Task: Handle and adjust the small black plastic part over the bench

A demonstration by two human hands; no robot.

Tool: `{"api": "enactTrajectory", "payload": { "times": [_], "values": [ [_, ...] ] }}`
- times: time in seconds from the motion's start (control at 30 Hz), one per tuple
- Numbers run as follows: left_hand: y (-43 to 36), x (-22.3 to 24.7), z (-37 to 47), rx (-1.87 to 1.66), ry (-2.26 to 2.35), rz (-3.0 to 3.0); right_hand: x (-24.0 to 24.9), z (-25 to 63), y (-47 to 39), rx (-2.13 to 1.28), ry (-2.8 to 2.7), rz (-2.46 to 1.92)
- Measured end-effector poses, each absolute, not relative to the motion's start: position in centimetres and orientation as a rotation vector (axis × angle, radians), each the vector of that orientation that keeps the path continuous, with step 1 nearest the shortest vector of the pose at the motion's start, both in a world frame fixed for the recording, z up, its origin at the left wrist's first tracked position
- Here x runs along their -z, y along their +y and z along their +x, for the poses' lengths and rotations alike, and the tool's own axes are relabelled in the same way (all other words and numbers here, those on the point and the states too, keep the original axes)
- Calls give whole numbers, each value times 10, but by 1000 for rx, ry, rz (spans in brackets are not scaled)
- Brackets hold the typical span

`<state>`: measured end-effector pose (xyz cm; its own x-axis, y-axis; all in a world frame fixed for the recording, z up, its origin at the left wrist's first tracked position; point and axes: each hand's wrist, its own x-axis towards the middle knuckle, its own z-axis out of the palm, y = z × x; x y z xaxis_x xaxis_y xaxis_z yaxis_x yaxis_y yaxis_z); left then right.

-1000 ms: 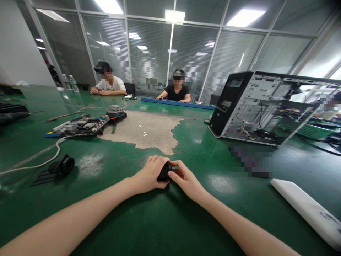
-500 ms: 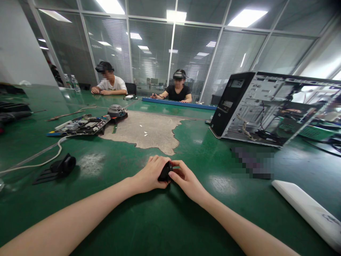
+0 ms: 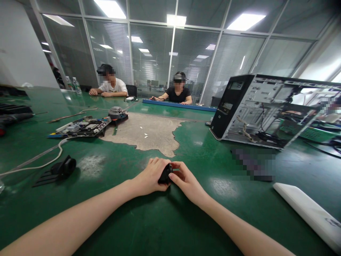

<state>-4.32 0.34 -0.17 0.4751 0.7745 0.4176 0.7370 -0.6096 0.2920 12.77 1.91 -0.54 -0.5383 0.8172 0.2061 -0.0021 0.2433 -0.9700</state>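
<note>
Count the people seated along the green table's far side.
2: a person in a white shirt at left, and a person in a black shirt behind the long blue bar. The open black-and-silver computer case may hide others.

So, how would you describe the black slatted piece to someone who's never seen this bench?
On the green table, find the circuit board at left. The black slatted piece lies nearer the camera, by the white cable. Unlike the black part between left hand and right hand, it lies loose: flat prongs one end, round part the other.
</note>
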Motion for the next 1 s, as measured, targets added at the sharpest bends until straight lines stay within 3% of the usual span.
{"api": "enactTrajectory", "payload": {
  "times": [1.0],
  "values": [
    [4,2,-42,-784,1371,2644,6,125,19,-1358,-1734,-773]
  ]
}}
